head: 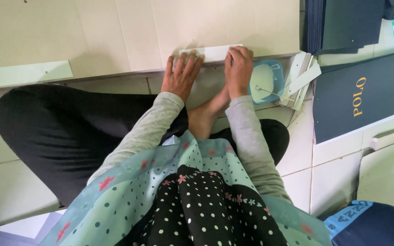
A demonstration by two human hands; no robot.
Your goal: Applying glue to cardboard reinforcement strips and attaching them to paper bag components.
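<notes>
Left hand [182,73], fingers spread, and right hand [238,68], curled, press white paper strip [211,52] flat onto beige cardboard sheet [137,32]; round blue dish [266,82], probably glue, at 3 o'clock.

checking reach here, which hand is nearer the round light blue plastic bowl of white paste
Right. The right hand presses the white paper strip just beside the round light blue plastic bowl; the left hand lies farther away, beyond the right one.

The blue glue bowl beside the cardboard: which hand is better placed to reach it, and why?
The right hand. It presses the white strip's right end, right beside the blue bowl. The left hand lies flat at the strip's other end, farther away, and would probably have to cross over.
</notes>
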